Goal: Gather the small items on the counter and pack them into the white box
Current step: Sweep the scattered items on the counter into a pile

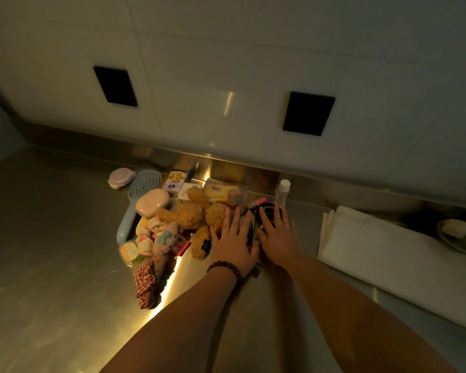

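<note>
A heap of small items lies on the steel counter [51, 238] near the back wall. A brown teddy bear [194, 214] sprawls in its middle. Around it are a pink oval case [152, 201], a blue hairbrush [135, 203], a lilac round case [121, 177], small cartons [175, 180], a clear bottle with white cap [282, 192] and a red checked cloth [145, 286]. My left hand [233, 238], with a bead bracelet, lies flat with fingers spread at the bear's right side. My right hand [276, 232] lies flat beside it, fingers over a dark round item [269, 210]. A white box-like slab [388, 254] lies to the right.
A steel upstand runs along the back of the counter under a white wall with two black rectangles [308, 113]. A small dish holding a pale lump [457, 232] sits at the far right. Light is dim, with a bright streak across the steel.
</note>
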Motion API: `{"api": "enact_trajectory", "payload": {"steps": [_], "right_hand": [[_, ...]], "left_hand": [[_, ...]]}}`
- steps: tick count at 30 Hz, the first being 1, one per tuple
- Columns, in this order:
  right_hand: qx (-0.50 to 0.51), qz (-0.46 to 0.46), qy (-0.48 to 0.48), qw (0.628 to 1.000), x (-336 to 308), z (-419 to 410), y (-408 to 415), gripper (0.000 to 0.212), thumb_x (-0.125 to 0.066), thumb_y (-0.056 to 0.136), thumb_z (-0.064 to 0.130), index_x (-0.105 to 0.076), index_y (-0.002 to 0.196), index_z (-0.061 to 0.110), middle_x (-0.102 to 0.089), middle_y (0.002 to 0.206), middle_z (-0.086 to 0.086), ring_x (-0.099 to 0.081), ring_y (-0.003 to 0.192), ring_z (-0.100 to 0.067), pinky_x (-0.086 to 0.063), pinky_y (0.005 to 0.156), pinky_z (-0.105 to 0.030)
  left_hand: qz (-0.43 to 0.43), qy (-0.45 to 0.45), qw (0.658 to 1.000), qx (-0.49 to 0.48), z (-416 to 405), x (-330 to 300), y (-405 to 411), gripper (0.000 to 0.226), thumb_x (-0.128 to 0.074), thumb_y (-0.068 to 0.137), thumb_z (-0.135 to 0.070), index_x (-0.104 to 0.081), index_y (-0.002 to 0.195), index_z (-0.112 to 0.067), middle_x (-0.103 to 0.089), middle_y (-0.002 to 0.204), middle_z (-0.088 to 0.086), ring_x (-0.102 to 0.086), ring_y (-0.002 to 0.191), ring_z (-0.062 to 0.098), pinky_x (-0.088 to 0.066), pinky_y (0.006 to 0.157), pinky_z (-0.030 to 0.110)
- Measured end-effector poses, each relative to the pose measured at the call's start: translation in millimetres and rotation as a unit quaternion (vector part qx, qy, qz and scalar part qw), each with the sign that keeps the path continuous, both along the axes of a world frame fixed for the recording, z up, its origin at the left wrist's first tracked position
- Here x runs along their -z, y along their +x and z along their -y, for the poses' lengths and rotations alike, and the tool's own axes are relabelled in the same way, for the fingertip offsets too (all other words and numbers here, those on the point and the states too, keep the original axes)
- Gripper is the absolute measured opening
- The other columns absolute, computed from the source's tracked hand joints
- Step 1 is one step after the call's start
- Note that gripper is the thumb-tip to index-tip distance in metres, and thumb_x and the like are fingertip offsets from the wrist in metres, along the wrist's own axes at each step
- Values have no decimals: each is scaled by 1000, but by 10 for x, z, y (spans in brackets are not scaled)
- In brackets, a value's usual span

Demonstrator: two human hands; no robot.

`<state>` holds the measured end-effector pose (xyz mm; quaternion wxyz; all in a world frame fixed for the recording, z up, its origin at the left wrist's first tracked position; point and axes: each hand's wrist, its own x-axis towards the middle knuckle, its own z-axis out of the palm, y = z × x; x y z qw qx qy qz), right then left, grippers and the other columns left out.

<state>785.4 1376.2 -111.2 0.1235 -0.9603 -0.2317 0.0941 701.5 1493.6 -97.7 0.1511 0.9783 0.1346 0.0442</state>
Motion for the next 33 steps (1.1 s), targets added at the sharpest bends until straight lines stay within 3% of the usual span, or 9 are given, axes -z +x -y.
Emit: {"api": "enact_trajectory", "payload": {"steps": [4,7,13,20,23,33], "right_hand": [[6,-19,0,1000,-103,115,-284,59,-22,100,49,7,150,36,15,160,-5,16,145,-26,7,116,-46],[8,-6,13,1000,-196,252,-555,61,-23,99,52,-1,151,32,7,161,-6,12,146,-26,6,116,-45],[44,31,51,997,-418,562,-1063,63,-27,97,55,-11,152,27,-7,161,-8,2,148,-23,0,118,-43],[56,85,68,993,-628,988,-1488,58,-34,97,49,-25,149,25,-27,155,-11,-22,143,-26,-13,116,-40],[63,79,65,993,-709,1146,-1635,58,-34,98,49,-25,149,24,-28,155,-11,-22,143,-26,-13,115,-39],[92,95,102,986,-1087,1805,-2085,57,-33,99,47,-24,149,23,-24,157,-9,-17,145,-25,-9,117,-42]], "left_hand": [[5,-30,1000,5,47,-207,-198,68,-28,90,-55,4,146,-35,7,157,-3,15,140,12,4,111,50],[5,-25,1000,7,109,-377,-434,70,-30,90,-54,2,147,-31,-1,157,1,2,143,18,0,112,49],[23,0,1000,3,243,-572,-846,69,-28,91,-55,-4,148,-25,-10,156,2,-4,143,18,0,114,46],[39,15,999,-12,543,-595,-1273,70,-22,88,-62,-17,147,-24,-25,152,0,-14,141,16,-2,113,44],[41,27,999,-7,676,-648,-1416,73,-17,85,-65,-16,147,-24,-26,152,0,-17,140,16,-3,113,44],[68,12,997,14,1311,-980,-1805,72,-31,89,-61,-18,146,-20,-29,150,4,-23,138,21,-15,113,45]]}}
